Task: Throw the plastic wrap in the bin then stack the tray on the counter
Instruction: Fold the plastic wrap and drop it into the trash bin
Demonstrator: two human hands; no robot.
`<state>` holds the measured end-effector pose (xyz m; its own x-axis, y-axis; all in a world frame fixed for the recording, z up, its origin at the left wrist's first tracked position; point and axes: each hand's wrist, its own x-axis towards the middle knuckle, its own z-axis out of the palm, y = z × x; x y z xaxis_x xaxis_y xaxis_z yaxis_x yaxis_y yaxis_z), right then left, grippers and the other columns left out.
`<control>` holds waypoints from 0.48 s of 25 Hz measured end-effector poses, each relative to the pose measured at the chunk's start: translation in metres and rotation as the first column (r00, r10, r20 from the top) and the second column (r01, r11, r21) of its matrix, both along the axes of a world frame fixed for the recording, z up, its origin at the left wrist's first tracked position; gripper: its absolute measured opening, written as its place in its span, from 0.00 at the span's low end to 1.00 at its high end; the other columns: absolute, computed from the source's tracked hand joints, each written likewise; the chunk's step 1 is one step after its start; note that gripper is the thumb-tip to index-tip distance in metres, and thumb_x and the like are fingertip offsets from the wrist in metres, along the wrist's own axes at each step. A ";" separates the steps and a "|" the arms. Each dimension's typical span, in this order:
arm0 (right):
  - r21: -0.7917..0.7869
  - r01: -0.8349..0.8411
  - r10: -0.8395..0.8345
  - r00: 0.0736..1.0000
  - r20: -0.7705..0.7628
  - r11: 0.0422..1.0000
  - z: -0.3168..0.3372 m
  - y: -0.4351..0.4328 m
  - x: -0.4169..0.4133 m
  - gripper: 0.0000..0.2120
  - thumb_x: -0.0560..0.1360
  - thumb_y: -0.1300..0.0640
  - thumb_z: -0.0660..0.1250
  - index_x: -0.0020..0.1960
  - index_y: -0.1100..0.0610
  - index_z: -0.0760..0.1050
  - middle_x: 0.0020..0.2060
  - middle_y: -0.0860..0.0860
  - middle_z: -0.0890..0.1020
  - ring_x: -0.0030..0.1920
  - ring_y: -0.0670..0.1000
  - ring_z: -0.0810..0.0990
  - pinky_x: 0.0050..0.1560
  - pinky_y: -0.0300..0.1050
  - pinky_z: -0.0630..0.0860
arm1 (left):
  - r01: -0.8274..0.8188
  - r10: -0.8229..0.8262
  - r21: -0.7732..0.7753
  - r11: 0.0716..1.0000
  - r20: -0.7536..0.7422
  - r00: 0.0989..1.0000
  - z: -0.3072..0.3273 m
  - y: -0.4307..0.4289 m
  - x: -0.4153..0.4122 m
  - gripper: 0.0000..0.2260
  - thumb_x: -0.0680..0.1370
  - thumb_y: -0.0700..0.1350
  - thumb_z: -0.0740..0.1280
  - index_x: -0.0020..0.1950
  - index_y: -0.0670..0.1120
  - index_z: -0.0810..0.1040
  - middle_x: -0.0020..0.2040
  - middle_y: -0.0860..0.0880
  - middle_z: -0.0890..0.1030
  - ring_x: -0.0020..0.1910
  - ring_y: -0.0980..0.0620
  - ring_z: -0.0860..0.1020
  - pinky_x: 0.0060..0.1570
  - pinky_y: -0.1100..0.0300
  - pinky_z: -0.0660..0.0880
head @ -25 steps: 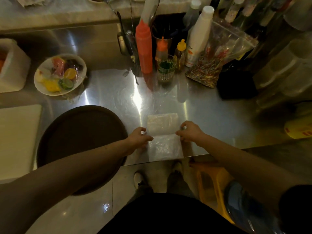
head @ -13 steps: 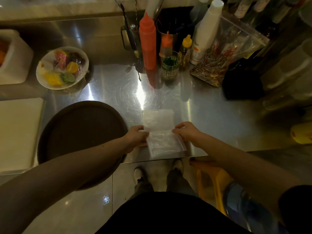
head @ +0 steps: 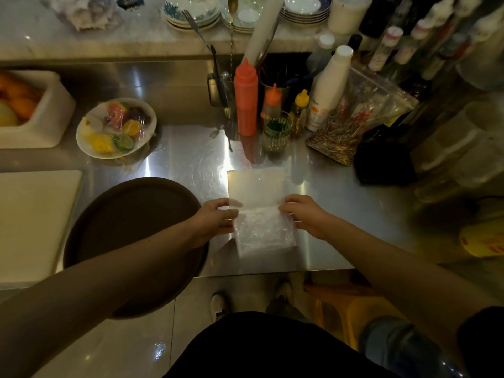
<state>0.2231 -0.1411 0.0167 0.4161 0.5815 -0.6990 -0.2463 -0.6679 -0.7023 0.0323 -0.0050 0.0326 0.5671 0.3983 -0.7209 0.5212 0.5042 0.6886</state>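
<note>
A folded sheet of clear plastic wrap point(head: 259, 211) lies on the steel counter point(head: 341, 203) near its front edge. My left hand point(head: 218, 218) pinches its left side and my right hand point(head: 302, 214) pinches its right side at the fold. The far half lies flat and smooth; the near half looks crinkled. A round dark brown tray point(head: 131, 236) sits just left of the wrap, overhanging the counter's front edge, partly under my left forearm. No bin is in view.
A white plate of wrapped cut fruit point(head: 116, 128) stands at the back left, a white cutting board point(head: 32, 222) at the far left. Red squeeze bottle point(head: 245, 96), glass point(head: 275, 130) and a bag of picks point(head: 351, 124) crowd the back. An orange stool point(head: 346, 304) stands below.
The wrap has been drawn a little nearer the front edge with both hands holding it at the fold. The view has tilted up, showing plates on the back shelf.
</note>
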 end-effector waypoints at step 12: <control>0.228 0.089 -0.050 0.984 -0.171 0.970 0.057 0.017 0.015 0.16 0.73 0.67 0.68 0.58 0.54 0.76 0.55 0.59 0.82 0.54 0.60 0.82 0.57 0.56 0.79 | -0.067 0.050 0.070 0.995 0.224 0.973 0.055 0.026 -0.003 0.13 0.75 0.35 0.68 0.58 0.47 0.79 0.54 0.40 0.84 0.52 0.45 0.84 0.55 0.52 0.79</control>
<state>0.2381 -0.1243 0.0739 0.3535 0.7105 -0.6085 -0.4099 -0.4671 -0.7835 0.0296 0.0213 0.0872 0.6836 0.4847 -0.5457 0.3221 0.4706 0.8214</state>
